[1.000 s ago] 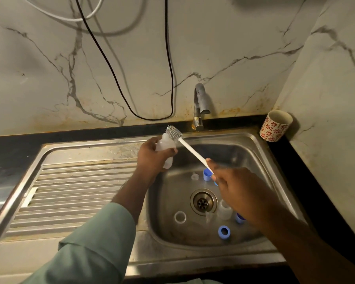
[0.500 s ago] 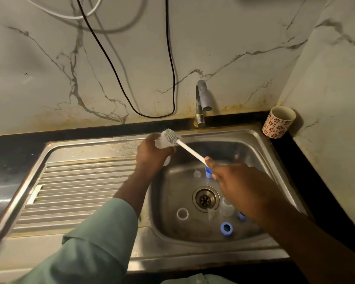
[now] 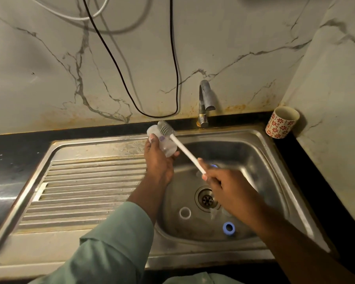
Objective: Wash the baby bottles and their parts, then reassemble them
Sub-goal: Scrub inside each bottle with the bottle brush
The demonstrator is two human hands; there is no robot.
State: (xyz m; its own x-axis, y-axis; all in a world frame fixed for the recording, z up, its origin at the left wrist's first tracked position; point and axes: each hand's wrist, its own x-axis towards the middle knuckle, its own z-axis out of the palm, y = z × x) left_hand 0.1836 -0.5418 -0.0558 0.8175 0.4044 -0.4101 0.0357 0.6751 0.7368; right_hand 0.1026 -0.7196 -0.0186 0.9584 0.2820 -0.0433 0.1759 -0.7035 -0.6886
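My left hand [image 3: 158, 163] grips a clear baby bottle [image 3: 166, 144], held tilted above the sink's left rim. My right hand [image 3: 232, 189] holds the white handle of a bottle brush [image 3: 183, 149]; its grey bristle head [image 3: 166, 128] rests against the bottle's far end. On the floor of the steel sink basin [image 3: 260, 152] lie a white ring [image 3: 185, 212], a blue ring [image 3: 229, 228] and a blue part [image 3: 213, 166] mostly hidden behind my right thumb. Other clear parts sit under my right hand, partly hidden.
A steel tap [image 3: 205, 103] stands behind the basin, with no water running. The ribbed draining board [image 3: 80, 191] lies to the left. A red-patterned cup [image 3: 281, 122] leans in the back right corner. A black cable [image 3: 173, 58] hangs down the marble wall. The drain [image 3: 207, 199] is central.
Both hands stayed above the basin's left rim; the bottle turned in my left hand, showing more of its body and label, and the brush head slid along the bottle's far end.
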